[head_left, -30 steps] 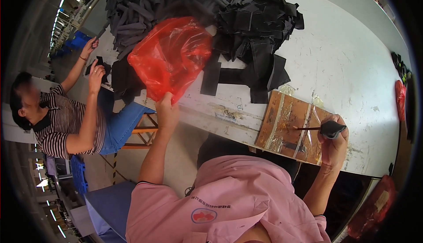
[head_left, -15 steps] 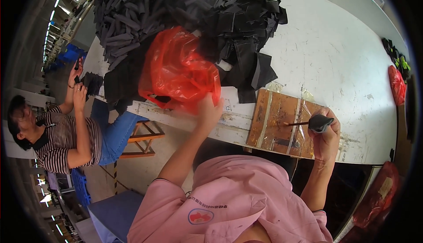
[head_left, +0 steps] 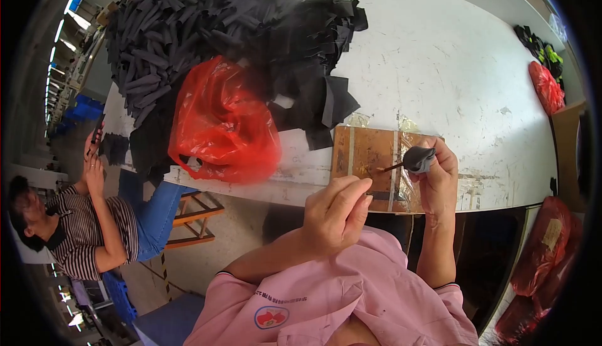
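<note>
My right hand (head_left: 439,173) is closed round a dark grey folded cloth piece (head_left: 419,159). A thin brown rod (head_left: 392,167) sticks out from the cloth, pointing left over the wooden board (head_left: 348,151); whether the two are joined cannot be made out. In front of the board's near edge, my left hand (head_left: 335,214) is closed in a pinch. Anything between its fingertips is too small to name. A red plastic bag (head_left: 226,123) lies on the table left of the board, apart from both hands.
A big heap of dark grey rolled cloth pieces (head_left: 169,32) covers the table's far left, beside black flat pieces (head_left: 310,45). Red bags (head_left: 547,87) lie at the right edge. Another person (head_left: 94,220) sits at the left, handling dark material. The white table (head_left: 426,51) bears tape scraps.
My left hand has left the red bag and come right and nearer to me, its fingers now pinched. The right hand still holds the grey cloth piece. The view has shifted somewhat.
</note>
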`<state>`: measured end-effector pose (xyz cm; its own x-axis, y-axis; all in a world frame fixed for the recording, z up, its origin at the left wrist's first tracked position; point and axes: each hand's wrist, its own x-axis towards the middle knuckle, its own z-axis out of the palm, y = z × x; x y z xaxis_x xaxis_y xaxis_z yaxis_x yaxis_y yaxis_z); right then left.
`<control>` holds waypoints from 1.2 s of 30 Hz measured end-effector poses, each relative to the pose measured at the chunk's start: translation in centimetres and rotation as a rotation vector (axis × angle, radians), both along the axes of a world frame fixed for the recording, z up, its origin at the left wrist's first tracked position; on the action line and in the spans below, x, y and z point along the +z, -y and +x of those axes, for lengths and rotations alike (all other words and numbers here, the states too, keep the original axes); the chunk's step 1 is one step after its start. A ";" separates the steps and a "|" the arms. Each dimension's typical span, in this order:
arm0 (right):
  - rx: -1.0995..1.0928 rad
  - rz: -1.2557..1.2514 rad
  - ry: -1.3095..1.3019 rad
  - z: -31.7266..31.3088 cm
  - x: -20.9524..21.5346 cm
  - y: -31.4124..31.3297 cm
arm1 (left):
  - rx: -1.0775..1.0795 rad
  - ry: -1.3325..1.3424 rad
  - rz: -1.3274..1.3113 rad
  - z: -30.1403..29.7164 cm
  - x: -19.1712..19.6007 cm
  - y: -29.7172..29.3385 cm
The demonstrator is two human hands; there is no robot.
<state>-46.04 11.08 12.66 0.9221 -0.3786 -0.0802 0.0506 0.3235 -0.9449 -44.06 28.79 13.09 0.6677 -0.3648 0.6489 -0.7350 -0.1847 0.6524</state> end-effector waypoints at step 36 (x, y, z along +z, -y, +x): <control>0.357 -0.193 -0.010 1.3 -0.2 2.0 | -0.359 -0.453 -0.365 3.6 -3.4 5.2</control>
